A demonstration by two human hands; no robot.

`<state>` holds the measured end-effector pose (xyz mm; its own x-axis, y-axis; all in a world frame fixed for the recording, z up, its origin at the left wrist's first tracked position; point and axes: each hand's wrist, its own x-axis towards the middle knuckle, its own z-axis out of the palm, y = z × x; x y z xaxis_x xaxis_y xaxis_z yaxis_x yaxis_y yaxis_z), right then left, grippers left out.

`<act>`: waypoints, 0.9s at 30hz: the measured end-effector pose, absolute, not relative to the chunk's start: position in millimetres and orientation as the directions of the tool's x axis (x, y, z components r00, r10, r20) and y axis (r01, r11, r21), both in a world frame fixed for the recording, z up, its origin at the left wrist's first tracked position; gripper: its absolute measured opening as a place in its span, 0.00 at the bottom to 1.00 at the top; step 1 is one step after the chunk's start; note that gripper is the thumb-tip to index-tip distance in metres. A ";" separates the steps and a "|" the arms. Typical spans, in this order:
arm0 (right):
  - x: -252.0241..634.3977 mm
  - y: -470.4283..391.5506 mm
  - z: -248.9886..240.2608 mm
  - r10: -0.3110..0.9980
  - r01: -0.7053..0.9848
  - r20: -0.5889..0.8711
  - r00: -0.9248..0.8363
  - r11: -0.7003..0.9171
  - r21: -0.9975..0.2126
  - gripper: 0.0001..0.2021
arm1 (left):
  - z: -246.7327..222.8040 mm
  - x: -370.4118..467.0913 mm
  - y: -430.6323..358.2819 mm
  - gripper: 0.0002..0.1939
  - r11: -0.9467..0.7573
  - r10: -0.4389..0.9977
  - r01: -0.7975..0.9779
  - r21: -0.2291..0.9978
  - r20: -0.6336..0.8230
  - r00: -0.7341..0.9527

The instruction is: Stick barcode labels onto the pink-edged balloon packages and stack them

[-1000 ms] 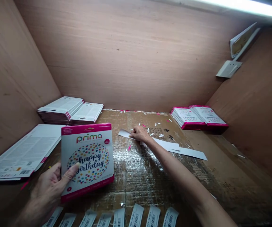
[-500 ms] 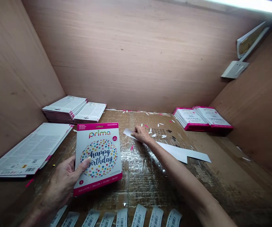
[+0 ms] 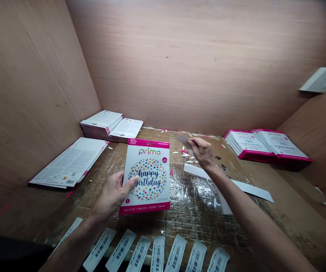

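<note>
Since the earlier frame, right hand [image 3: 202, 153] shifts up and away from the loose strips [image 3: 198, 172], carrying one white strip [image 3: 183, 141]. Balloon packet [image 3: 148, 187], "happy birthday" face to camera, is held near-upright just left of frame centre. Left hand [image 3: 113, 194] grasps its left side: thumb on front, other fingers mostly hidden behind. Right fingers pinch the white strip, right of centre, above the cardboard surface [image 3: 185, 223]. Loose strips lie right of centre, partly hidden by the forearm. Barcode labels [image 3: 157, 251] line the bottom edge. Flat packets [image 3: 69, 160] lie at left; left stacks [image 3: 102, 119] behind them, back side up. Right stacks [image 3: 282, 143], printed face up, at right.
</note>
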<state>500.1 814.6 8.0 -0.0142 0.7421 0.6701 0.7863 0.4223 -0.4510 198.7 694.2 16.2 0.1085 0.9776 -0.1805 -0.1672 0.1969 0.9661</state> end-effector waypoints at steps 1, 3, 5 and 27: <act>505.1 821.0 8.8 0.728 0.804 0.685 0.020 0.396 -0.444 0.13 | 15.9 200.4 694.3 0.23 0.194 0.977 -0.165 0.967 -0.176 0.116; 508.3 826.6 14.5 0.686 0.807 0.724 0.066 0.391 -0.443 0.12 | 16.0 202.9 694.1 0.23 0.189 0.978 -0.161 0.969 -0.172 0.116; 498.4 816.6 24.9 0.648 0.768 0.761 0.012 0.482 -0.422 0.12 | 16.7 203.8 693.7 0.23 0.184 0.979 -0.156 0.970 -0.166 0.120; 493.9 858.5 60.6 0.731 0.547 0.682 -0.035 0.585 -0.599 0.15 | 24.7 197.4 694.1 0.32 0.275 0.960 -0.242 0.930 -0.281 0.011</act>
